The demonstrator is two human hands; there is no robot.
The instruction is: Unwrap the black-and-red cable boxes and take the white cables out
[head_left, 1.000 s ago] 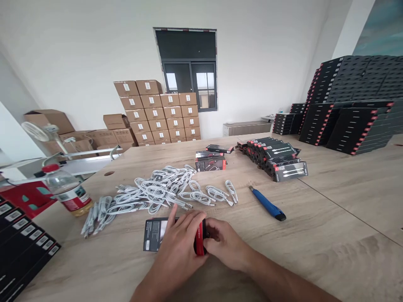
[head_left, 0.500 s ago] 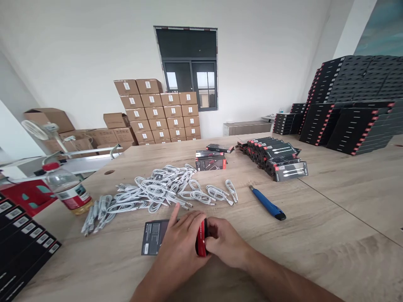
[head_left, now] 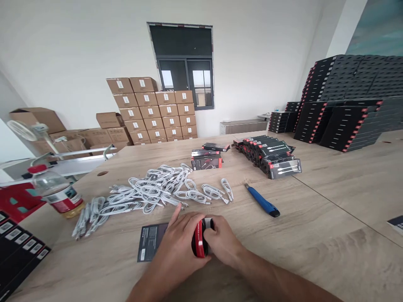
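while my left hand point(head_left: 176, 248) and right hand point(head_left: 224, 242) grip the red-edged black box point(head_left: 199, 239), all fingers closed on it, a printed black card point(head_left: 150, 240) lies partly under the left.

Left hand point(head_left: 179, 247): bare, slender-fingered, tapering into a lean bare left forearm point(head_left: 151, 285). Right hand point(head_left: 224, 243): also bare, with a rounded back, widening into a long bare right forearm point(head_left: 277, 279) that is running out past the lower edge of view.
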